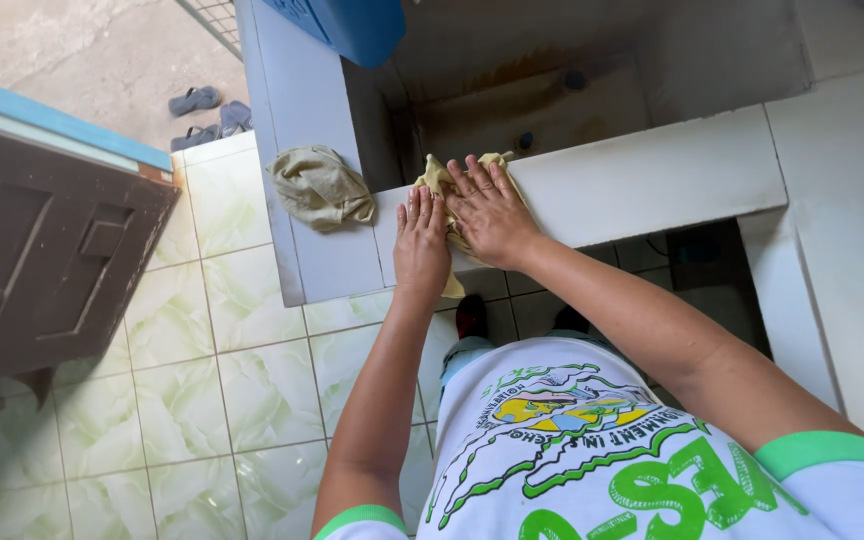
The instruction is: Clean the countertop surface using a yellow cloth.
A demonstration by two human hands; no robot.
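1. The left hand [421, 243] lies flat, palm down, fingers straight and close together, pressed on a yellowish cloth [439, 180] at the front ledge of a concrete wash basin [652, 175]. It grips nothing; it only bears down on the fabric.
2. The right hand [490, 212] is just beside the left, touching or nearly touching it, also palm down with the fingers spread a little and pointing toward the basin's hollow. It too is open and flat on the same cloth rather than closed around it.
3. The yellowish cloth is draped over the ledge: part of it shows above the fingertips at the inner edge, and a corner hangs down the front face below the left wrist. Most of it is hidden under the two hands.
4. A second cloth [321, 186], olive-beige and crumpled into a heap, sits on the left corner of the ledge, near the left hand but apart from it.
5. The basin's inside is stained brown and holds a small drain [525, 141] on its floor.
6. A blue plastic tub [352, 25] stands at the top rim of the basin, partly cut off by the frame.
7. The floor is pale green tile [252, 390]. A dark wooden door [42, 260] stands at the left, and a pair of grey sandals [210, 112] lies beyond it on bare concrete.
8. The person wears a white shirt [592, 450] with green printing and green sleeve trim.
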